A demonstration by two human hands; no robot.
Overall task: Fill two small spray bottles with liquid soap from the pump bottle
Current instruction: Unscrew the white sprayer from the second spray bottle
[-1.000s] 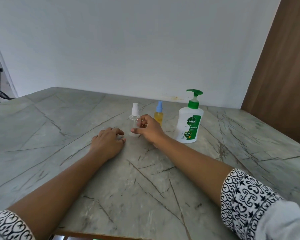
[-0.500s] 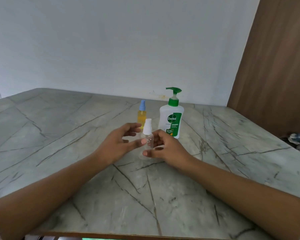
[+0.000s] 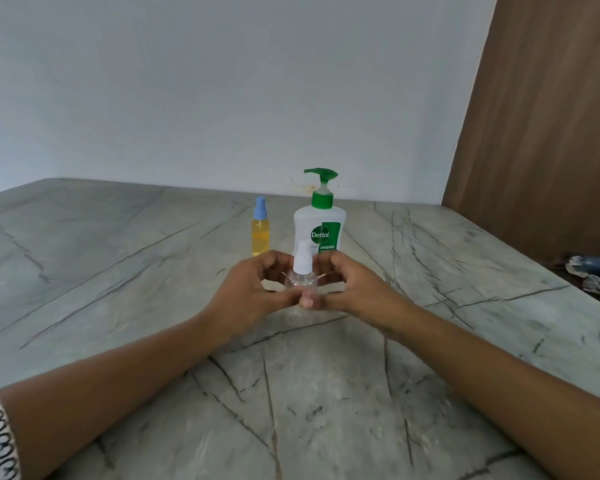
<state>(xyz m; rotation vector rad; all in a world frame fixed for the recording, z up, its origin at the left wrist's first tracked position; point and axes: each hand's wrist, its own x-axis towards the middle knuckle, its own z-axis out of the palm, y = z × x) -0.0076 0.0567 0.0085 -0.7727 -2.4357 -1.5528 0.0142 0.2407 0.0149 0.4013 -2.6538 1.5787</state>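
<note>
Holding clear spray bottle (image 3: 301, 268), left hand (image 3: 248, 292), right hand (image 3: 355, 289), table (image 3: 118, 271) centre

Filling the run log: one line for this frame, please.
stage: pre-fill | left hand: grips clear spray bottle | right hand: grips same bottle | white cap on | yellow spray bottle, pump bottle: untouched behind

Both forearms converge forward; left grip (image 3: 248, 292), right grip (image 3: 357, 292) curled round clear spray bottle (image 3: 301, 268)

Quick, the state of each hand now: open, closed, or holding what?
Left hand: fingers curled round the clear spray bottle, holding it.
Right hand: also holding that bottle.
</note>
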